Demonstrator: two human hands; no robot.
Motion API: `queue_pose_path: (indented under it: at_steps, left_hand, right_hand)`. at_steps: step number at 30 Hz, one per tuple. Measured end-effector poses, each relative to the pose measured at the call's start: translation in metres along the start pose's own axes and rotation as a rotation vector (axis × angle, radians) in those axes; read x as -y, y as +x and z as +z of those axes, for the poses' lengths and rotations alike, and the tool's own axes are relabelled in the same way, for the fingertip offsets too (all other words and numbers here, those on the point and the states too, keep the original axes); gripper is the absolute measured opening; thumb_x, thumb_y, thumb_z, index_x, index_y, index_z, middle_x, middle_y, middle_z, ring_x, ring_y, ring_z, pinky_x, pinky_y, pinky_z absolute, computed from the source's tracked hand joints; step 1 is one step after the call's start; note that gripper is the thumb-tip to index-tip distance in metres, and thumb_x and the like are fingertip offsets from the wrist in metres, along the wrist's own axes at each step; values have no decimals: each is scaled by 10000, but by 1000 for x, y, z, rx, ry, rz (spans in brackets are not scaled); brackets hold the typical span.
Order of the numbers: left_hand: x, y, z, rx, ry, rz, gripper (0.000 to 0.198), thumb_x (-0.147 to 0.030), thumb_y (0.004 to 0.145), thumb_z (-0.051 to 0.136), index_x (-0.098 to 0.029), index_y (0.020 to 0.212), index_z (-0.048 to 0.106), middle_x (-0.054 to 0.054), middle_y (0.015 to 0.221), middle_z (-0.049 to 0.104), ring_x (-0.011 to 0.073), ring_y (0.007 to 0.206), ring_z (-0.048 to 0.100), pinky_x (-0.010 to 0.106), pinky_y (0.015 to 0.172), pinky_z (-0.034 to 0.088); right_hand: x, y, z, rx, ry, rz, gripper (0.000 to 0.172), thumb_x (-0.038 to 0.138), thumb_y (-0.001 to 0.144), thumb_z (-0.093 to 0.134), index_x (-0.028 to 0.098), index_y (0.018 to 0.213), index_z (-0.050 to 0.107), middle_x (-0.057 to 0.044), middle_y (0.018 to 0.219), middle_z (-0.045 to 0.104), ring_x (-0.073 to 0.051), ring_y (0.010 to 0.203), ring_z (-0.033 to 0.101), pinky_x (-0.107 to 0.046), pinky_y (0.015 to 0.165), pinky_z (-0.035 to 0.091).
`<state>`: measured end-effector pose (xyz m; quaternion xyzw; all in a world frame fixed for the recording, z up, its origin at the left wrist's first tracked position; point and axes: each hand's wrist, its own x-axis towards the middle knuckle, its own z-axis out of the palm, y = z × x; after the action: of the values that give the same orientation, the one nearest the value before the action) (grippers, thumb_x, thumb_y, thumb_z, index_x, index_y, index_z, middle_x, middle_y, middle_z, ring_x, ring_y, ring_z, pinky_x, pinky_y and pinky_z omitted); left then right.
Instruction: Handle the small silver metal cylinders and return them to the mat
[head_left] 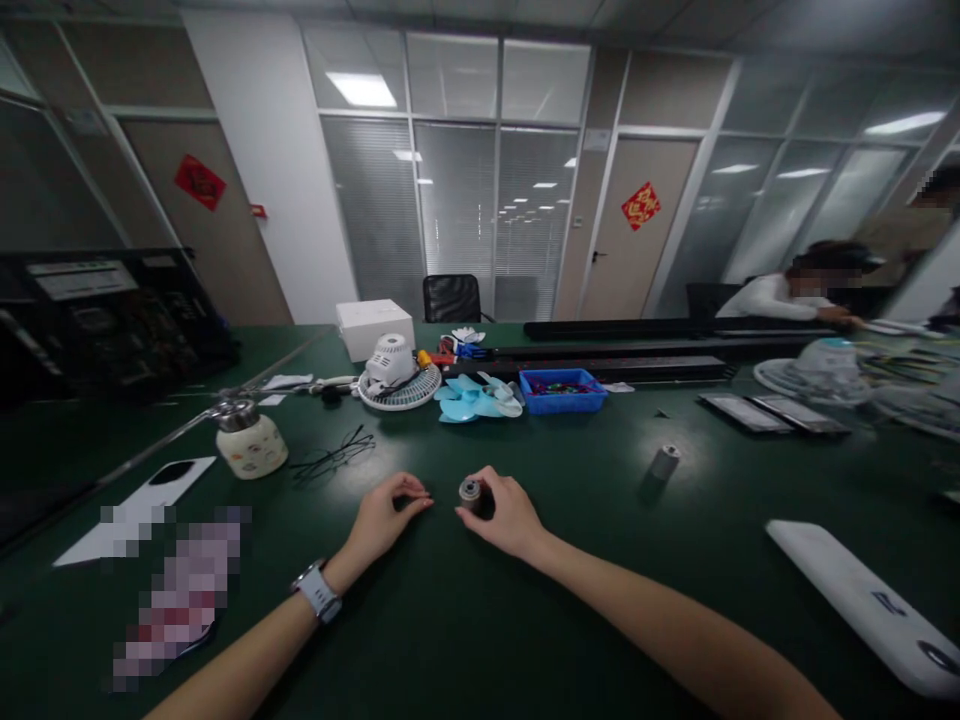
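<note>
A small grey metal cylinder [470, 493] with a dark hole in its top face stands upright at the middle of the green table. My right hand [510, 512] is closed around it, thumb in front and fingers behind. Just to its left, apart from the cylinder, is my left hand [386, 515], which has a watch on its wrist. Its fingers are loosely curved, with thumb and fingertips close together but a gap inside, and I see nothing in it. A similar metal cylinder [665, 462] stands farther right.
Beyond my hands lie light-blue fan blades [476, 398], a blue tray [564, 392] of small parts and a white fan housing [394, 365]. Glasses [334, 455] and a cream jar [251, 442] are left; a long white casing [862, 600] is right. People sit far right.
</note>
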<state>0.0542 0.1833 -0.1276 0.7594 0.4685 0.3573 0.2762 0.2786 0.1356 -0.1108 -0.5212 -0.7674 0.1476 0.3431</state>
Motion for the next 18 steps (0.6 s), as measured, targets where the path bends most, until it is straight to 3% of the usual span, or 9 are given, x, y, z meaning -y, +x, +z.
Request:
queue_pose_path:
  at_steps: [3, 6, 10, 15, 18]
  left_hand:
    - [0, 1, -1, 2, 19, 11, 264, -392, 737, 682, -207, 914, 617, 37, 916, 741, 208, 905, 695, 347, 841, 524]
    - [-2, -1, -4, 1, 29, -4, 337, -448, 762, 647, -214, 1002, 621, 44, 972, 735, 217, 969, 675, 359, 879, 505]
    - [-6, -4, -7, -34, 35, -64, 384, -501, 844, 513, -201, 1061, 614, 63, 1016, 722, 225, 956, 667, 373, 863, 496]
    - [-9, -4, -8, -52, 5, -112, 409, -484, 895, 395, -180, 1052, 620, 83, 1000, 720, 236, 945, 662, 371, 839, 486]
    - [-7, -3, -8, -65, -5, -111, 390, -441, 902, 368, -177, 1039, 620, 75, 953, 723, 231, 932, 662, 369, 843, 475]
  right_hand:
    - [-2, -1, -5, -48, -96, 4, 295, 370, 763, 629, 229, 1000, 524, -25, 968, 640, -193, 913, 576, -365, 870, 397]
    - [-21, 1, -26, -73, -273, 24, 302, 416, 750, 626, 227, 971, 546, -37, 962, 639, -213, 954, 553, -404, 920, 345]
    - [-72, 5, -82, -54, -647, 97, 328, 468, 747, 612, 232, 974, 607, -50, 940, 664, -247, 1003, 540, -474, 1003, 222]
    - [-145, 8, -160, -51, -1117, 386, 348, 436, 735, 636, 192, 981, 669, -130, 1021, 666, -301, 1073, 510, -512, 1022, 141]
    - [-172, 7, -187, -36, -1218, 533, 324, 365, 719, 668, 149, 961, 683, -158, 1022, 659, -309, 1070, 513, -518, 1018, 137]
